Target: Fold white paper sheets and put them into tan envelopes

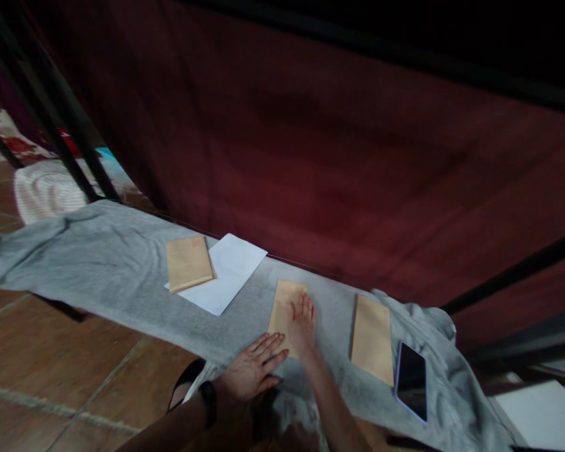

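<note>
In front of me a brown paper envelope (281, 307) lies flat on a grey cloth. My right hand (302, 323) rests on its right side, fingers stretched out and the palm down. At the envelope's near left corner is my left hand (254, 367), fingers spread and fingertips touching the near end. Neither hand grips anything. To the right sits another brown envelope or small stack of them (371, 339). Off to the left, more brown envelopes (189, 263) lie partly over a white sheet of paper (233, 273).
The grey cloth (122, 276) covers a long narrow bench or table. A phone (412, 382) lies near its right end. Behind hangs a dark red curtain (311, 157), with black metal bars (513, 273) at the sides. A tiled floor (98, 370) shows at the lower left.
</note>
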The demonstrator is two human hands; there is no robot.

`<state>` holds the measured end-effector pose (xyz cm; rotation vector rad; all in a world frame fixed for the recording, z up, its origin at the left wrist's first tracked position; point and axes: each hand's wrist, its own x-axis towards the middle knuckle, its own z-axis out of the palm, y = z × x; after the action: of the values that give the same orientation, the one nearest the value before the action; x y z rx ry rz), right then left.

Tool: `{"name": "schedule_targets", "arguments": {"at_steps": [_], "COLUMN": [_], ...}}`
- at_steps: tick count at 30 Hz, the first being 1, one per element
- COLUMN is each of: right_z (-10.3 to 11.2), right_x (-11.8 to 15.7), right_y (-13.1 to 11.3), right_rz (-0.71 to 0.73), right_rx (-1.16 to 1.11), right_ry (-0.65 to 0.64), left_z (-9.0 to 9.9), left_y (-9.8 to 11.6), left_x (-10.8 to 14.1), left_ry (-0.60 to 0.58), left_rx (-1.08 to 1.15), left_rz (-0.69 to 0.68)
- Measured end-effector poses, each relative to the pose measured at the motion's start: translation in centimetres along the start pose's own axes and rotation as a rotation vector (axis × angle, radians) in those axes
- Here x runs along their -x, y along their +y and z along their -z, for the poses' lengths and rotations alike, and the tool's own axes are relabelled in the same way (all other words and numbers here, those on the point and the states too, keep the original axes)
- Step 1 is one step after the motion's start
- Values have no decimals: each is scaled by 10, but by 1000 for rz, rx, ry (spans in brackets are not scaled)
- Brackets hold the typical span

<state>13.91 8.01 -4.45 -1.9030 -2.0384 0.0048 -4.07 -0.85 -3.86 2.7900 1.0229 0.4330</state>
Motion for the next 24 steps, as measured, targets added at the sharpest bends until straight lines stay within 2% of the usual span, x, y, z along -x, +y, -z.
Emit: {"name": "schedule_targets", "arguments": {"at_steps": [2,3,5,8,13,17,21,24], "right_z": [0,0,2,8,22,26,24,23], "right_x": [24,37,59,81,99,111,118,119], "right_y": [-13,-19,-26,-22,3,19,24,23], "right_rz": [122,139,129,124,215,236,223,217], "right_rx": [-89,-125,-168,-171,-119,-64,-45,-54], "right_ry": [-27,-46,-70,-57,33,53,85,104], "left_z": [1,2,1,1,2,-2,-10,-11], "left_y": [2,3,4,5,3,2,12,24], "left_x": [1,1,2,3,9,19,22,13], "left_ry": [-16,-21,-11,16,16,53,123,173], "left_rx": [4,10,25,39,5,-21,-34,36], "left_rz": [12,17,26,32,77,180,312,425]}}
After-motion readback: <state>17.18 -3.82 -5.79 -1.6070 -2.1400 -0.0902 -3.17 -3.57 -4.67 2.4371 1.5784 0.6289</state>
